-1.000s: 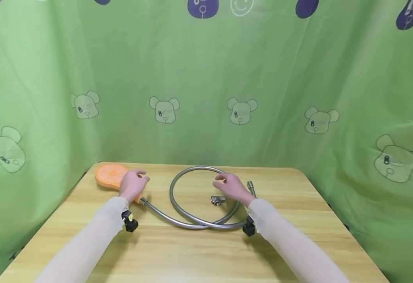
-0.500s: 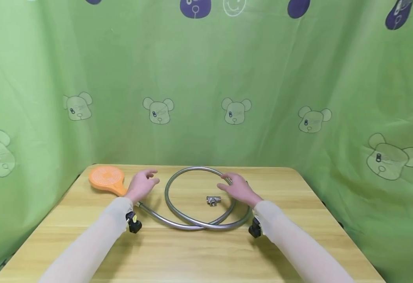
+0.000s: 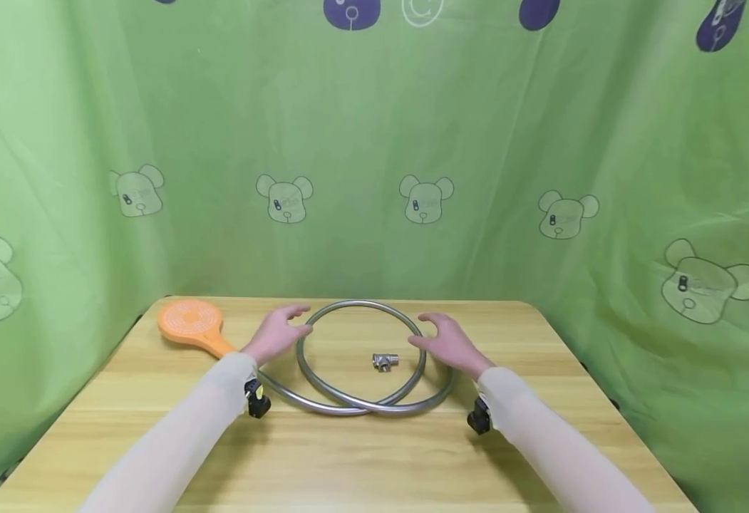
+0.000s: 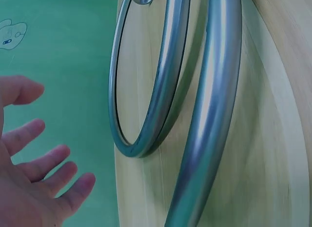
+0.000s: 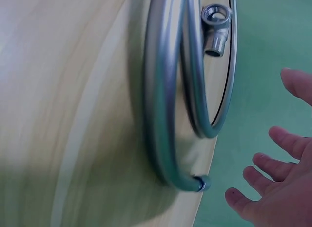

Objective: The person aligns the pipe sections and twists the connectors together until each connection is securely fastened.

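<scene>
A silver shower hose (image 3: 348, 302) lies looped on the wooden table, its end fitting (image 5: 204, 183) visible in the right wrist view. It runs toward an orange shower head (image 3: 191, 319) at the left; my left sleeve covers where the two meet. Inside the loop sits a small metal tee fitting (image 3: 384, 362). My left hand (image 3: 278, 333) hovers by the loop's left side, fingers spread and holding nothing. Over the loop's right side, my right hand (image 3: 449, 343) is likewise spread, with nothing in its grasp. Both wrist views show the fingers apart from the hose.
The wooden table (image 3: 348, 463) has rounded far corners. A green curtain (image 3: 361, 249) printed with bear faces surrounds it at the back and sides. Small black cameras are strapped to both wrists.
My left hand has moved right, from over the shower head's handle to the loop's left side. My right hand has shifted slightly right. The head view has turned a little; the objects lie as before.
</scene>
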The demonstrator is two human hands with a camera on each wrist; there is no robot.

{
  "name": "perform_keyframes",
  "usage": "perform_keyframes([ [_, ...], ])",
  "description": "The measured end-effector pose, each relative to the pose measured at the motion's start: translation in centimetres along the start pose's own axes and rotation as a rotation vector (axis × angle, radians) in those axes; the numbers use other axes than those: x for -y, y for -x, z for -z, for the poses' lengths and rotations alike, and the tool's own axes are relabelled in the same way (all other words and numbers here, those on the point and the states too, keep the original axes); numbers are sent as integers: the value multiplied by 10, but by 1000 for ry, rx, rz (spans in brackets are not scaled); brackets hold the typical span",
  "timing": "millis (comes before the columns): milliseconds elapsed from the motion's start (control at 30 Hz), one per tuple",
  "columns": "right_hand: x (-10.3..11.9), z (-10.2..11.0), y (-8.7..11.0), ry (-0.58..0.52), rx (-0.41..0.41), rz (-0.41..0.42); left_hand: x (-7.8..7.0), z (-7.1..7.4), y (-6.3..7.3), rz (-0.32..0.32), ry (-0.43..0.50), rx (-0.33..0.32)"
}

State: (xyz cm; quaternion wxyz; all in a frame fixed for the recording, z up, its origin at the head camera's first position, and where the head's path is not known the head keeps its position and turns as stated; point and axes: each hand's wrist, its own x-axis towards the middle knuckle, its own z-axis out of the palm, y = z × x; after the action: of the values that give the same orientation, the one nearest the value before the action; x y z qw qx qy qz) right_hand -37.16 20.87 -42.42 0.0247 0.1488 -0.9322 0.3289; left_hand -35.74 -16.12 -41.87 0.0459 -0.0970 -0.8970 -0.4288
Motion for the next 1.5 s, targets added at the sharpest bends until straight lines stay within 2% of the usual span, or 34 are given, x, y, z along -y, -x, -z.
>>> perform_keyframes([
  [200, -13, 8, 6, -17, -21, -26, -5, -9, -8, -42, 13, 73],
  [567, -36, 17, 17, 30, -33, -30, -17, -25, -9, -63, 14, 186],
  [833, -49, 20, 24, 35, -19, -73, -33, -39, -14, -67, 5, 232],
  [1133, -64, 17, 34, 36, -6, -103, -40, -53, -17, -126, -118, 257],
  [1500, -79, 13, 34, 90, 19, -129, -41, -62, -20, -128, -92, 316],
])
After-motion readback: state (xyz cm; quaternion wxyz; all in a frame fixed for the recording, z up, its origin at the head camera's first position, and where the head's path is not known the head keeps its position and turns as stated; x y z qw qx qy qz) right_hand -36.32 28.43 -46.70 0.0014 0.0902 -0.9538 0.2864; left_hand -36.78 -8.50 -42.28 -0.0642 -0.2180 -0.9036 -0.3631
